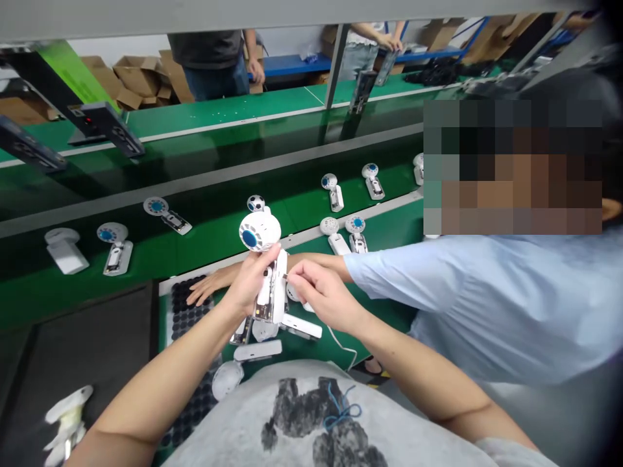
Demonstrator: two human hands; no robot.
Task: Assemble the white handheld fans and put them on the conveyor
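A white handheld fan (276,292) with a round head and blue centre is upright in my left hand (248,282), its lower body showing exposed inner parts. The fingers of my left hand wrap round its neck and upper body. At the fan's right side, my right hand (324,292) pinches a small thing at the end of a thin white cable (343,349); its tip meets the side of the body. Below the fan, more white fan bodies (302,326) and a loose white round piece (228,380) lie on the green table.
A co-worker in a light blue sleeve (409,266) reaches from the right behind my hands, a hand (214,284) over a sheet of black discs (187,324). Several fans (115,250) lie on the green belt (214,233). A black tray (82,350) is at left.
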